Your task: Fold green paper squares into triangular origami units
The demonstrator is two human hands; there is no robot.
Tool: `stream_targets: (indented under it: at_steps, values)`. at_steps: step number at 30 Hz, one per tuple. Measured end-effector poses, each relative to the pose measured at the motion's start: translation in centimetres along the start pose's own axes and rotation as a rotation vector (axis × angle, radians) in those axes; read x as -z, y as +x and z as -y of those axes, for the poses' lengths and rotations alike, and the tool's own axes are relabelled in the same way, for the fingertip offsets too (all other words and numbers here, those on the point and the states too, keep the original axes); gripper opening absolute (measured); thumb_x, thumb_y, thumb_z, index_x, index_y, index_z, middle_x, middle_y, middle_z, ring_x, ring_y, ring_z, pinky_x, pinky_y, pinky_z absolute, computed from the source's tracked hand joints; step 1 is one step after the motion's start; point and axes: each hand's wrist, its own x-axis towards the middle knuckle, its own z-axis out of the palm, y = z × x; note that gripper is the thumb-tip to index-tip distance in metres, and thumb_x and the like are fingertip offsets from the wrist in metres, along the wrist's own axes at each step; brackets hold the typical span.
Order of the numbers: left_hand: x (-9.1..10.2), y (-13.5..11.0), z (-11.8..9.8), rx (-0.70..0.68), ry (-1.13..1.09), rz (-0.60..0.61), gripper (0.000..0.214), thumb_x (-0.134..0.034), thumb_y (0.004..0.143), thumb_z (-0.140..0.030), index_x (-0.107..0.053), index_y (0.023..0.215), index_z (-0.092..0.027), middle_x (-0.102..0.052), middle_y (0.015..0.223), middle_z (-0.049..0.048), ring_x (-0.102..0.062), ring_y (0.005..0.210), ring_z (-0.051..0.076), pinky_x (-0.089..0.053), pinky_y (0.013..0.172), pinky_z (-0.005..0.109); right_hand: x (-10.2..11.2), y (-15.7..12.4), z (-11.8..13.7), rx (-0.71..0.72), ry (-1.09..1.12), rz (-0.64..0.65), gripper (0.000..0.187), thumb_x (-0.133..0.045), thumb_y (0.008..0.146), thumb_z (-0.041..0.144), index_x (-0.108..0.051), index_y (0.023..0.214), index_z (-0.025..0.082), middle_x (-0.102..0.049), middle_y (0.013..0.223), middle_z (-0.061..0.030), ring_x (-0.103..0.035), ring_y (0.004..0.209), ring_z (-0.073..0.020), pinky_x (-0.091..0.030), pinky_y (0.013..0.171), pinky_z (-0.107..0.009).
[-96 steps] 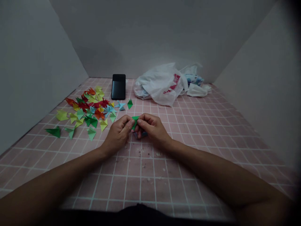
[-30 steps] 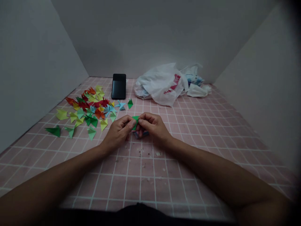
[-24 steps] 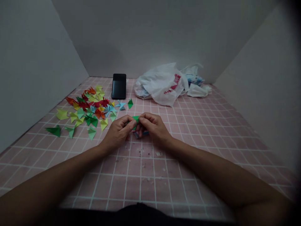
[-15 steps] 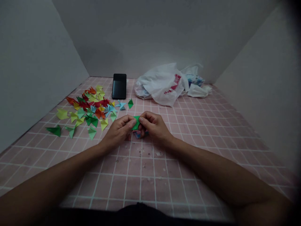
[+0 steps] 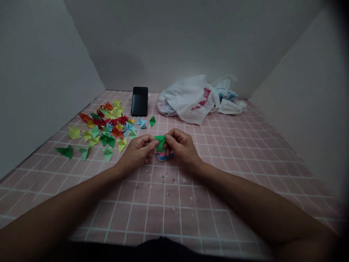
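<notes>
Between my two hands is a small green sheet of origami paper, partly folded over along its upper edge. My left hand pinches its left side between thumb and fingers. On the right side, my right hand grips it the same way, hiding that edge. Just beneath the hands, a small stack of coloured paper lies on the table, mostly covered. To the left spreads a pile of folded paper cranes in red, orange, yellow, green and blue. One dark green folded piece sits apart, beyond my hands.
A black phone lies near the back wall. Right of it are a crumpled white plastic bag and a smaller blue-and-white packet. Pale walls enclose the pink checked tabletop on three sides. Tiny scraps are scattered before my hands.
My hands have shifted the green paper slightly, and more of its face and fold now shows. More of the paper stack beneath is visible. The whole view has moved a little.
</notes>
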Motion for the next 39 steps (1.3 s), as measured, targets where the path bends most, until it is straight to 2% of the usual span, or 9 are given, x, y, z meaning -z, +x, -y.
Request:
stream_targets:
  at_steps: [5, 11, 14, 17, 22, 27, 30, 34, 39]
  values:
    - [0.14, 0.01, -0.28, -0.028, 0.062, -0.006, 0.032, -0.066, 0.087, -0.048, -0.055, 0.075, -0.021, -0.047, 0.048, -0.0081, -0.041, 0.037, 0.008, -0.035, 0.041, 0.021, 0.09, 0.15, 0.02, -0.024, 0.061, 0.023, 0.032, -0.070, 0.086, 0.047, -0.055, 0.077, 0.020, -0.063, 0.063, 0.0046, -0.057, 0.046, -0.0078, -0.047, 0.046, -0.021]
    - [0.53, -0.02, -0.61, -0.147, 0.329, -0.010, 0.029, -0.061, 0.090, -0.042, -0.057, 0.072, -0.019, -0.050, 0.052, -0.0055, -0.044, 0.044, 0.009, -0.032, 0.042, 0.021, 0.00, 0.16, 0.25, -0.107, 0.043, 0.127, 0.037, -0.079, 0.079, 0.051, -0.059, 0.079, 0.019, -0.061, 0.058, 0.0054, -0.055, 0.044, -0.0086, -0.047, 0.043, -0.021]
    - [0.52, -0.05, -0.57, -0.108, 0.256, 0.060, 0.028, -0.057, 0.093, -0.043, -0.059, 0.078, -0.019, -0.050, 0.052, -0.0062, -0.043, 0.043, 0.009, -0.033, 0.042, 0.021, -0.03, 0.15, 0.15, -0.124, 0.059, 0.123, 0.037, -0.078, 0.079, 0.050, -0.057, 0.075, 0.019, -0.059, 0.055, 0.0056, -0.052, 0.040, -0.0077, -0.042, 0.040, -0.020]
    - [0.51, -0.02, -0.59, -0.069, 0.187, 0.062, 0.031, -0.057, 0.094, -0.046, -0.058, 0.079, -0.020, -0.047, 0.051, -0.0071, -0.043, 0.040, 0.009, -0.033, 0.041, 0.020, 0.02, 0.15, 0.12, -0.101, 0.053, 0.083, 0.036, -0.076, 0.081, 0.048, -0.057, 0.073, 0.019, -0.060, 0.054, 0.0051, -0.050, 0.039, -0.0069, -0.040, 0.038, -0.019]
    - [0.70, 0.12, -0.69, -0.107, 0.221, -0.047, 0.030, -0.059, 0.093, -0.044, -0.055, 0.075, -0.020, -0.049, 0.054, -0.0064, -0.046, 0.042, 0.009, -0.035, 0.041, 0.020, 0.13, 0.26, -0.06, -0.083, 0.076, -0.031, 0.030, -0.074, 0.082, 0.042, -0.057, 0.072, 0.020, -0.059, 0.056, 0.0060, -0.050, 0.039, -0.0067, -0.042, 0.039, -0.020]
    - [0.81, 0.30, -0.47, -0.158, 0.174, -0.183, 0.031, -0.060, 0.093, -0.046, -0.055, 0.078, -0.020, -0.049, 0.057, -0.0064, -0.047, 0.043, 0.009, -0.043, 0.046, 0.022, 0.12, 0.47, -0.34, -0.074, 0.107, -0.081, 0.030, -0.075, 0.083, 0.043, -0.057, 0.073, 0.020, -0.061, 0.059, 0.0055, -0.051, 0.041, -0.0069, -0.043, 0.040, -0.020]
    - [0.69, 0.35, -0.34, -0.135, 0.102, -0.161, 0.035, -0.062, 0.091, -0.052, -0.057, 0.081, -0.020, -0.052, 0.060, -0.0053, -0.049, 0.045, 0.009, -0.042, 0.045, 0.021, 0.02, 0.41, -0.38, -0.060, 0.107, -0.105, 0.030, -0.075, 0.083, 0.043, -0.057, 0.074, 0.020, -0.061, 0.059, 0.0057, -0.052, 0.041, -0.0071, -0.044, 0.041, -0.020]
    - [0.41, 0.27, -0.25, -0.109, 0.092, -0.039, 0.035, -0.072, 0.085, -0.051, -0.059, 0.082, -0.019, -0.056, 0.060, -0.0050, -0.049, 0.046, 0.009, -0.040, 0.045, 0.020, -0.29, 0.03, -0.49, -0.040, 0.107, -0.080, 0.031, -0.075, 0.083, 0.044, -0.058, 0.076, 0.020, -0.063, 0.059, 0.0054, -0.055, 0.043, -0.0077, -0.046, 0.043, -0.021]
    - [0.52, 0.20, -0.60, -0.164, 0.125, -0.150, 0.030, -0.067, 0.089, -0.043, -0.059, 0.074, -0.018, -0.055, 0.058, -0.0044, -0.050, 0.047, 0.008, -0.042, 0.048, 0.020, -0.79, -0.51, -0.53, -0.107, 0.139, 0.028, 0.028, -0.075, 0.081, 0.039, -0.056, 0.072, 0.020, -0.064, 0.057, 0.0046, -0.053, 0.040, -0.0074, -0.042, 0.041, -0.019]
